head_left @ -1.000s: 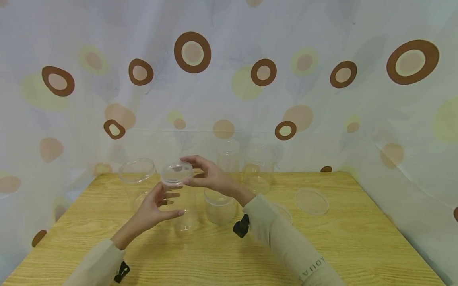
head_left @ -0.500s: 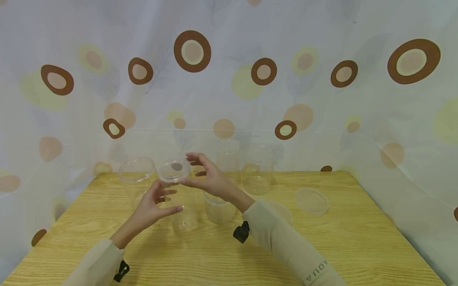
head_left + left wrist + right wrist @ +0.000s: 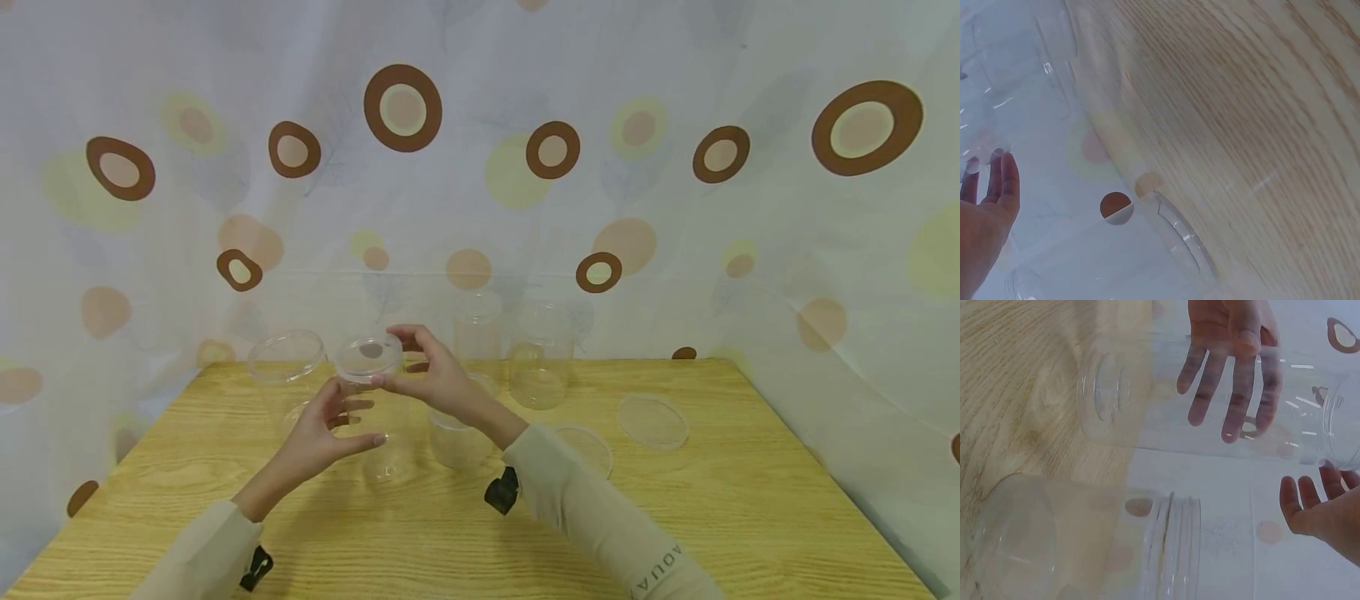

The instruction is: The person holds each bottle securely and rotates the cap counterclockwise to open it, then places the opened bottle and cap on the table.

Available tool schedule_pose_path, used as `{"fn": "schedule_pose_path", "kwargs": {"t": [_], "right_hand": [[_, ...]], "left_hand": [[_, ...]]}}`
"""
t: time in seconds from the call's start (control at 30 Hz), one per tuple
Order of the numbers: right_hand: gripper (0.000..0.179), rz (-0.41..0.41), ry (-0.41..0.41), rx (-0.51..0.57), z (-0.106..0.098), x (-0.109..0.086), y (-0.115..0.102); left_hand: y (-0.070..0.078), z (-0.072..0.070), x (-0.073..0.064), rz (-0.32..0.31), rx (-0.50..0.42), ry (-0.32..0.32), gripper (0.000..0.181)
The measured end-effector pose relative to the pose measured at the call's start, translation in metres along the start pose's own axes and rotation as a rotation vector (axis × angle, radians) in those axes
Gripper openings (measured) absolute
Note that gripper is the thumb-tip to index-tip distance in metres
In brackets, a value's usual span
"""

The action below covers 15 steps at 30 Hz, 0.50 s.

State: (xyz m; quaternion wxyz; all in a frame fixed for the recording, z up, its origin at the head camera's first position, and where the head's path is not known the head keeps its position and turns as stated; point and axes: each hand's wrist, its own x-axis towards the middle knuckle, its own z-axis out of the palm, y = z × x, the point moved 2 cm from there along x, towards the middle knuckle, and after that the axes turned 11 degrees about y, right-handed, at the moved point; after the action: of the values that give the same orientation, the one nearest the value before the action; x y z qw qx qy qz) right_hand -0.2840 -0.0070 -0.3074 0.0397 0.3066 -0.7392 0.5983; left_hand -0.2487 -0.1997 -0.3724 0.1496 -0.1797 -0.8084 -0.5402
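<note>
Spotted cloth (image 3: 480,208) hangs behind a wooden table (image 3: 750,508); the left hand (image 3: 318,429) grips an upright clear jar (image 3: 390,418), apparently to steady it, while the right hand (image 3: 438,377) pinches the lid (image 3: 360,365) at its mouth

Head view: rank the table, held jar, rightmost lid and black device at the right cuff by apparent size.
Largest to smallest:
1. Table
2. Held jar
3. Rightmost lid
4. Black device, smallest despite being nearer than the lid

The jar (image 3: 1160,415) is clear, glossy, smooth plastic; the counter (image 3: 420,554) has a wood-grain surface; the right sleeve (image 3: 600,517) is matt cloth.
</note>
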Motion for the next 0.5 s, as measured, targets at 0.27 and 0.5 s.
{"fn": "schedule_pose_path", "kwargs": {"t": [0.27, 0.5], "right_hand": [[0.058, -0.04, -0.213, 0.064, -0.013, 0.008, 0.002], [0.06, -0.031, -0.271, 0.105, -0.016, 0.011, 0.005]], "left_hand": [[0.004, -0.001, 0.0, 0.025, -0.028, -0.052, 0.077], [0.004, -0.001, 0.0, 0.029, -0.022, -0.063, 0.076]]}}
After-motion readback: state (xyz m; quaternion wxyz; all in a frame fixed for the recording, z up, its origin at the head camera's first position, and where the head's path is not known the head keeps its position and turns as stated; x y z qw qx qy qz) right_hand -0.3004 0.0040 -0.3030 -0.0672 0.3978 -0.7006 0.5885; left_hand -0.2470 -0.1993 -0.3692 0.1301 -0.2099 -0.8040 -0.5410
